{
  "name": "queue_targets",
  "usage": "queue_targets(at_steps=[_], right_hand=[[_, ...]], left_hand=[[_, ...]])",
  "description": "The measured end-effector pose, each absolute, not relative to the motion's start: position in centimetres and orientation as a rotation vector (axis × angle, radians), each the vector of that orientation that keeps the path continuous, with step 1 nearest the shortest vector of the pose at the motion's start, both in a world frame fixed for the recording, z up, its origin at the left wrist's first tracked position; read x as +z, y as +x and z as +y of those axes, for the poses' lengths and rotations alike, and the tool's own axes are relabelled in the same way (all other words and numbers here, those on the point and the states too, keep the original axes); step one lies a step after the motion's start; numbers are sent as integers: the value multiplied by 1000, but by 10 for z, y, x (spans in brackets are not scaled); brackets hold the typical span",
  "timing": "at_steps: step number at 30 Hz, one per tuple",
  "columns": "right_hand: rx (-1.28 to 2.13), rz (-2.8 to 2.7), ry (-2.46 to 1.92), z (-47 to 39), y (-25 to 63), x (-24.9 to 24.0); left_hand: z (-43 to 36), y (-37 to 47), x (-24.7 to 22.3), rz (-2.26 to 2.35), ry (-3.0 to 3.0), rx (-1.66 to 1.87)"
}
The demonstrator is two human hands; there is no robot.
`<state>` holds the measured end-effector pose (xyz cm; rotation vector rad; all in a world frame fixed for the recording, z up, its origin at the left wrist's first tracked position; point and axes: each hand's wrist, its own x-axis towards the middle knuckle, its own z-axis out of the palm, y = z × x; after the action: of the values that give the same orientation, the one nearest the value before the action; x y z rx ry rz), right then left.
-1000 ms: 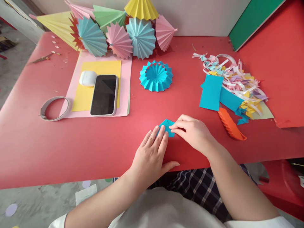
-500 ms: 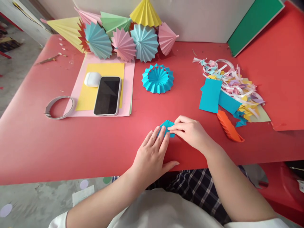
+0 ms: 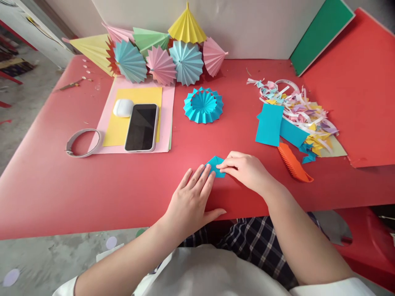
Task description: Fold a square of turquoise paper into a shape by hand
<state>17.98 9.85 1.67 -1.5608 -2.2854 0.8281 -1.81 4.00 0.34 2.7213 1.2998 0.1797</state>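
Observation:
A small folded piece of blue paper [image 3: 219, 173] lies on the red table near its front edge. Fingers stretched out, my left hand [image 3: 193, 195] rests flat over the paper's left side, thumb spread toward the table edge. From the other side, my right hand [image 3: 242, 167] has thumb and fingers pinched together at the paper's right part. What exactly lies between those fingertips is partly hidden. Beyond the hands sits a pleated blue paper ring [image 3: 203, 105]. To the right, a flat blue paper sheet [image 3: 269, 124] lies beside an orange cutter [image 3: 294, 163] with a toothed edge.
Pleated paper umbrellas [image 3: 187, 63] line the back. At left are a phone [image 3: 142, 127], a white earbud case [image 3: 123, 108], yellow and pink paper sheets [image 3: 108, 127] and a pale band [image 3: 83, 154]. Paper scraps [image 3: 304, 111] heap at right, before a green board [image 3: 322, 37].
My left hand has slid slightly left, uncovering more of the blue paper. The right hand stays pinched at nearly the same spot. The whole view has shifted a little.

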Motion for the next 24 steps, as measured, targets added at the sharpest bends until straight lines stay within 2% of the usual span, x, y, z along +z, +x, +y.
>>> queue_targets(at_steps=[24], right_hand=[[905, -2287, -1516, 101, 189, 15]], left_hand=[[31, -55, 9, 1533, 2787, 166]])
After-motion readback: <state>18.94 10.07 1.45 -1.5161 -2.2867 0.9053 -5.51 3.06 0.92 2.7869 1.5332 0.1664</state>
